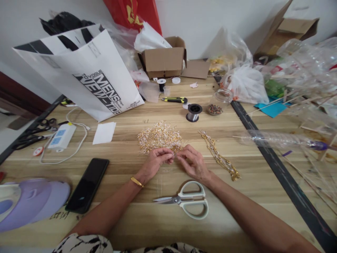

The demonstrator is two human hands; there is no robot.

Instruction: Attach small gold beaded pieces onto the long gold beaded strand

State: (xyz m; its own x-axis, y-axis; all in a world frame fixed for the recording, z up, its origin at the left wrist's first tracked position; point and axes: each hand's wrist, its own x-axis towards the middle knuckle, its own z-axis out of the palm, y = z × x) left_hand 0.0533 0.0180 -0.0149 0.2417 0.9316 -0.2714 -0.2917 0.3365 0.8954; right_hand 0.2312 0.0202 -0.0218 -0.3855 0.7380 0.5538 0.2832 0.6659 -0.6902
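While a white power strip (62, 137) lies toward the left of the desk (126, 203), a dark-screened phone (87, 185) rests aslant just nearer, with a white sheet of paper (104, 133) flat beyond it. Next comes a loose pile of gold and silver chain pieces (159, 135), heaped just beyond the left hand (158, 159). That hand's grip is pinched together on a tiny piece (175, 155), too small to make out, between the two hands. Nearer, scissors (181, 200) lie with their blades pointing left. The right hand (194, 161) meets the left, its thumb and forefinger closed on the same piece. Beyond it stands a wire spool (194, 113); farther right, a clear jar (222, 96) holds small mixed-colour bits (214, 109), and nearer, a bundle of gold and silver chains (221, 158) lies stretched out, apart from the pile.
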